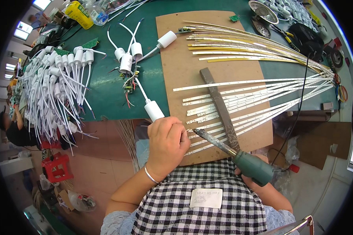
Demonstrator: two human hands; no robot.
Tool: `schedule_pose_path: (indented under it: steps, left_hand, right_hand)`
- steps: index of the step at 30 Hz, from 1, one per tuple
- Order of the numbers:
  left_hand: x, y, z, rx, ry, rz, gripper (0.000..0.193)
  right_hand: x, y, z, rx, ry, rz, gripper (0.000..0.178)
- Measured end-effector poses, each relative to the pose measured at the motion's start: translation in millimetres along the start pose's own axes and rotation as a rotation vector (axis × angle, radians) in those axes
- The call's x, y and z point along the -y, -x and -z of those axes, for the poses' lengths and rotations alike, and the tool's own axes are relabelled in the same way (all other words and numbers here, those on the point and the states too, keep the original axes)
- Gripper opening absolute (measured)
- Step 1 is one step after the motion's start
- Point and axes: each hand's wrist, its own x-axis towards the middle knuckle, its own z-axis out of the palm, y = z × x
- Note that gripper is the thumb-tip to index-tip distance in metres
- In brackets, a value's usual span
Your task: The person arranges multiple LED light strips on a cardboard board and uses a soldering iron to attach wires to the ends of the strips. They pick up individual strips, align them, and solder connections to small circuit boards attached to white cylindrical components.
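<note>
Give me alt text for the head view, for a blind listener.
A person's right hand grips a soldering iron, its tip near the ends of white strips fanned over a brown board. The closed left hand is beside them, at a white cylinder. A dark bar crosses the strips; wired white cylinders are heaped on a green table.

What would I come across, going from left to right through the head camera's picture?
Heap of white caps, left hand, soldering iron, black tape roll.
</note>
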Motion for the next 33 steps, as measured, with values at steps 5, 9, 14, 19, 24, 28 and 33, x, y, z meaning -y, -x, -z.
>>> schedule_pose_path:
  steps: [5,9,14,19,24,28,33]
  left_hand:
    - [0.4,0.7,-2.3,-0.01,-0.01,0.0,0.024]
    - [0.2,0.9,-3.3,-0.02,-0.011,-0.006,0.025]
    - [-1.0,0.4,-3.8,-0.023,-0.018,-0.002,0.025]
    - [-1.2,-0.1,-4.0,-0.023,-0.028,0.001,0.025]
    - [-2.4,-0.8,-4.5,-0.023,-0.033,0.002,0.024]
    - [-2.3,-1.1,-4.3,-0.023,-0.03,0.005,0.024]
    - [-2.1,-0.5,-4.4,-0.02,-0.037,0.007,0.023]
  right_hand:
    - [-1.5,-0.6,3.6,0.066,-0.036,0.035,0.018]
    - [1.0,-1.6,2.1,0.043,0.094,0.098,0.019]
    - [-2.5,-2.6,-0.9,-0.002,0.23,0.223,0.018]
    - [-9.4,11.7,-0.8,0.082,0.126,0.04,0.02]
    - [3.6,-8.4,-4.4,-0.018,0.022,0.14,0.019]
    - [13.4,-10.0,4.8,-0.009,0.014,0.081,0.019]
    - [10.4,-1.5,15.0,0.05,-0.078,0.047,0.015]
